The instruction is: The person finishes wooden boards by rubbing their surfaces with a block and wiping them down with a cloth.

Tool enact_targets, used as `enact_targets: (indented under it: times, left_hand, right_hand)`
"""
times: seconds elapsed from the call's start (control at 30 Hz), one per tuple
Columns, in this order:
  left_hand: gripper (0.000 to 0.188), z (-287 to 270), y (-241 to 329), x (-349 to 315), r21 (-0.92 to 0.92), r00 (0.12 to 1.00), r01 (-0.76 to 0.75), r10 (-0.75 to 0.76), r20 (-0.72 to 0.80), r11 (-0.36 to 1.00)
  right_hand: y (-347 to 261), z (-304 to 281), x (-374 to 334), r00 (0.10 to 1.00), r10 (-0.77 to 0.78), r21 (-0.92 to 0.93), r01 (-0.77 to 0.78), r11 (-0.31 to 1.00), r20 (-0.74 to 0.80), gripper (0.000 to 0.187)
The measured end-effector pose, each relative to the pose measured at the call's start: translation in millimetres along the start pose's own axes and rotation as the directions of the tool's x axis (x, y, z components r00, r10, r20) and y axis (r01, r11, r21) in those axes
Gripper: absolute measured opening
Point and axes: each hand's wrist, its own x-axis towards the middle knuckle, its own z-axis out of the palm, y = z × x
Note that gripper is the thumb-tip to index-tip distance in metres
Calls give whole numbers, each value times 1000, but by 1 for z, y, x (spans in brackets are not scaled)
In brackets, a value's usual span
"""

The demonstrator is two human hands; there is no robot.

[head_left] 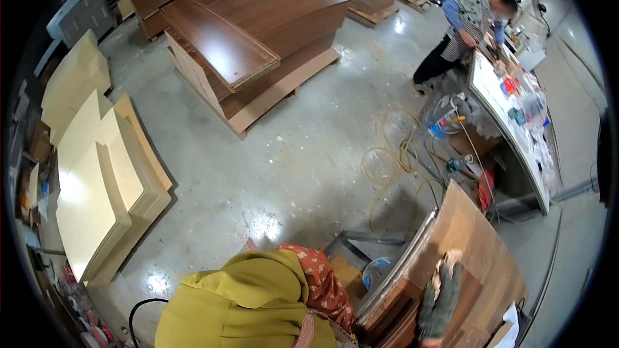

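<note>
My right hand, in a grey-green glove with bare fingertips, lies on a brown wood-grain panel at the lower right. Its fingers stretch away from me along the surface, and I see nothing held in them. The panel tops a stack of brown boards with pale, shiny edges. My left arm, in a yellow-green sleeve and a red floral sleeve cover, bends toward the stack. The left hand cannot be made out. A bit of skin shows at the lower edge; whose hand it belongs to is unclear.
Brown panels lie stacked on a pallet ahead. Cream boards are piled at left. A yellow hose coils on the floor. At right, a person bends over a cluttered white-topped bench. A round container sits beside my stack.
</note>
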Motion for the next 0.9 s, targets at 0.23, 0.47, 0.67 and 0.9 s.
enact_targets:
  times: [0.23, 0.47, 0.67, 0.9]
  left_hand:
    - [50, -2, 0, 4, 1, 999, 30, -30, 11, 1000]
    - [51, -5, 20, 4, -44, 1000, 10, -9, 26, 999]
    - [52, -15, 36, 11, -242, 995, -87, 94, 18, 966]
    - [46, -20, 61, 56, -361, 824, -8, 210, 526, 933]
  right_hand:
    - [25, 20, 57, 980, 198, 170, -192, 966, -15, 33]
    - [30, 0, -13, 839, 448, 282, -369, 886, -309, 39]
    - [10, -36, -171, 570, 733, 136, -748, 650, -371, 44]
    - [-106, -50, -382, 98, 807, 144, -964, 221, -583, 33]
